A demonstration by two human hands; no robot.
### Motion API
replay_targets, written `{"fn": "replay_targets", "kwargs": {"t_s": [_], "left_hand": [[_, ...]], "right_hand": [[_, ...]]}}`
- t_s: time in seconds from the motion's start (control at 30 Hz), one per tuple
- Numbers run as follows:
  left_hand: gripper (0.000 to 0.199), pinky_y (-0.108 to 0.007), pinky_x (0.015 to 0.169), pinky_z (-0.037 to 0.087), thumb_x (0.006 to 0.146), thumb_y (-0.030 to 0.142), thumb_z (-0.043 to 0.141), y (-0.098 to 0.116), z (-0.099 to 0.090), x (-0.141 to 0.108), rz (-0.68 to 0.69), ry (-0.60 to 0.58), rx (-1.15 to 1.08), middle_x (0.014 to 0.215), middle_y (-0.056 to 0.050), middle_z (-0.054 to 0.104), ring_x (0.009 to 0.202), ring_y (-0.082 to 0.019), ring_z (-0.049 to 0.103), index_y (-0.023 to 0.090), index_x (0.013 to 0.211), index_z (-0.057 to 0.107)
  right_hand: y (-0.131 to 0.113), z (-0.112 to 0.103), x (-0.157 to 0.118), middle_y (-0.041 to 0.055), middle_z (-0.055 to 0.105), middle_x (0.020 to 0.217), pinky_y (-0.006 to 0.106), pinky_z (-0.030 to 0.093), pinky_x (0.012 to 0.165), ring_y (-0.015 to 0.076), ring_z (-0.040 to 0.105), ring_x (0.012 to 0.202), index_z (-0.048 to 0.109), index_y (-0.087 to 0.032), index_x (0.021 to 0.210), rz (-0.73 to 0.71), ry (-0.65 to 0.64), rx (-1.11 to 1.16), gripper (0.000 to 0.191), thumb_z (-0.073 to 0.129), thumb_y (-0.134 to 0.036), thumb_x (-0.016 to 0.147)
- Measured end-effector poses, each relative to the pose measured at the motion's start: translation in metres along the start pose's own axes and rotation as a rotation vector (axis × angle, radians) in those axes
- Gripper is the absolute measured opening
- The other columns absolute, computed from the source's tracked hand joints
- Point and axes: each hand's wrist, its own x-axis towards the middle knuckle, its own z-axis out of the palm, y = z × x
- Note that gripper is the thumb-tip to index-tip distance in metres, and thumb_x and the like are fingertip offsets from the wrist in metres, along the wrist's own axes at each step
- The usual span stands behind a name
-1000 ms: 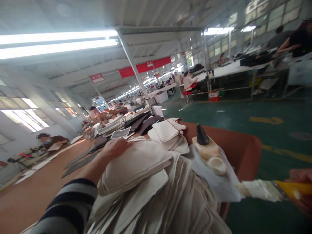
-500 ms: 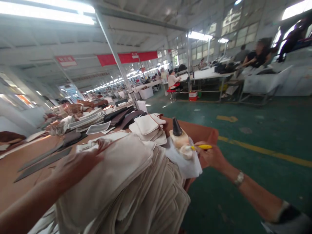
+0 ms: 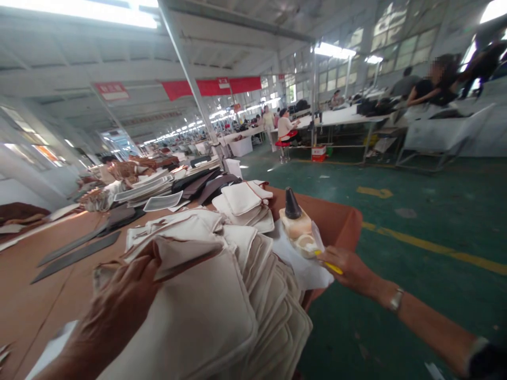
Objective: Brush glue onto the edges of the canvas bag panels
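My left hand (image 3: 119,306) grips the turned-back edge of the top cream fabric panel (image 3: 190,295), which lies on a tall stack of padded cream panels (image 3: 273,311). My right hand (image 3: 346,270) holds a yellow-handled brush (image 3: 330,267), with its bristles hidden behind the hand and a white sheet (image 3: 297,258). Close to that hand stands a pale glue bottle (image 3: 293,224) with a black conical tip. A smaller pile of cream pouches (image 3: 241,203) lies beyond the stack.
The tan worktable (image 3: 51,258) holds dark strips (image 3: 79,253) and stacked framed pieces (image 3: 144,190). Beyond its right edge is a green floor (image 3: 400,232) with a yellow line. Co-workers (image 3: 431,84) sit at long tables farther off.
The top panel's edge is now folded back under my left hand. My right hand has dropped lower beside the bottle, and the brush handle now tilts downward.
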Motion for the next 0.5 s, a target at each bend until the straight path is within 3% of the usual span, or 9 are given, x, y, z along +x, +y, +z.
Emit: {"fn": "replay_targets", "kwargs": {"t_s": [0.1, 0.2, 0.23, 0.3, 0.33, 0.4, 0.47, 0.5], "left_hand": [[0.054, -0.049, 0.087, 0.056, 0.093, 0.054, 0.039, 0.021, 0.004, -0.009, -0.040, 0.131, 0.097, 0.129, -0.009, 0.064, 0.116, -0.035, 0.062, 0.036, 0.144, 0.040], [0.077, -0.055, 0.107, 0.043, 0.092, 0.055, 0.052, 0.036, 0.002, -0.012, -0.102, 0.300, 0.168, 0.147, -0.013, 0.052, 0.131, -0.039, 0.052, 0.030, 0.158, 0.020], [0.080, -0.057, 0.109, 0.040, 0.092, 0.054, 0.054, 0.039, 0.000, -0.012, -0.134, 0.357, 0.182, 0.148, -0.016, 0.051, 0.133, -0.040, 0.050, 0.026, 0.159, 0.020], [0.071, -0.054, 0.107, 0.041, 0.093, 0.048, 0.057, 0.044, -0.003, -0.012, -0.154, 0.443, 0.180, 0.141, -0.018, 0.056, 0.128, -0.038, 0.054, 0.021, 0.154, 0.033], [0.059, -0.050, 0.105, 0.043, 0.094, 0.045, 0.057, 0.047, -0.004, -0.011, -0.084, 0.421, 0.154, 0.134, -0.017, 0.061, 0.122, -0.035, 0.058, 0.021, 0.146, 0.045], [0.031, -0.041, 0.097, 0.047, 0.097, 0.040, 0.054, 0.052, -0.004, -0.007, 0.131, 0.241, 0.069, 0.115, -0.011, 0.069, 0.105, -0.027, 0.064, 0.024, 0.122, 0.063], [0.025, -0.038, 0.089, 0.049, 0.099, 0.040, 0.051, 0.059, -0.001, 0.001, 0.251, -0.006, -0.025, 0.105, -0.009, 0.070, 0.097, -0.025, 0.064, 0.025, 0.110, 0.068], [0.027, -0.038, 0.087, 0.049, 0.099, 0.042, 0.051, 0.062, 0.001, 0.006, 0.232, -0.098, -0.063, 0.106, -0.009, 0.070, 0.097, -0.025, 0.064, 0.024, 0.111, 0.067]], "right_hand": [[-0.009, -0.006, -0.005, 0.0101, 0.071, 0.099, 0.035, 0.057, 0.082, 0.0249, 0.068, 0.091, 0.076, -0.023, 0.103, 0.183, 0.134, 0.179, 0.025, 0.062, -0.041, 0.092], [-0.002, -0.004, -0.001, 0.0108, 0.073, 0.091, 0.036, 0.060, 0.072, 0.0266, 0.072, 0.079, 0.074, -0.021, 0.103, 0.476, 0.356, 0.344, 0.032, 0.066, -0.049, 0.089], [0.003, -0.001, 0.000, 0.0114, 0.072, 0.085, 0.037, 0.060, 0.066, 0.0270, 0.072, 0.073, 0.072, -0.019, 0.102, 0.546, 0.410, 0.368, 0.034, 0.064, -0.051, 0.090], [0.013, 0.003, 0.000, 0.0119, 0.071, 0.074, 0.037, 0.058, 0.055, 0.0278, 0.070, 0.062, 0.071, -0.018, 0.094, 0.650, 0.479, 0.405, 0.035, 0.062, -0.052, 0.092], [0.017, 0.003, -0.001, 0.0119, 0.069, 0.069, 0.037, 0.056, 0.050, 0.0277, 0.069, 0.057, 0.071, -0.019, 0.086, 0.694, 0.508, 0.416, 0.033, 0.064, -0.051, 0.091], [0.018, 0.000, -0.004, 0.0112, 0.065, 0.062, 0.035, 0.049, 0.041, 0.0253, 0.063, 0.048, 0.070, -0.020, 0.076, 0.766, 0.578, 0.422, 0.029, 0.069, -0.046, 0.087], [0.009, -0.009, -0.004, 0.0097, 0.062, 0.058, 0.032, 0.043, 0.038, 0.0216, 0.058, 0.045, 0.068, -0.020, 0.071, 0.819, 0.689, 0.463, 0.026, 0.073, -0.042, 0.084], [0.000, -0.014, -0.002, 0.0088, 0.061, 0.059, 0.031, 0.042, 0.039, 0.0200, 0.056, 0.046, 0.067, -0.021, 0.071, 0.831, 0.748, 0.510, 0.025, 0.073, -0.042, 0.083]]}}
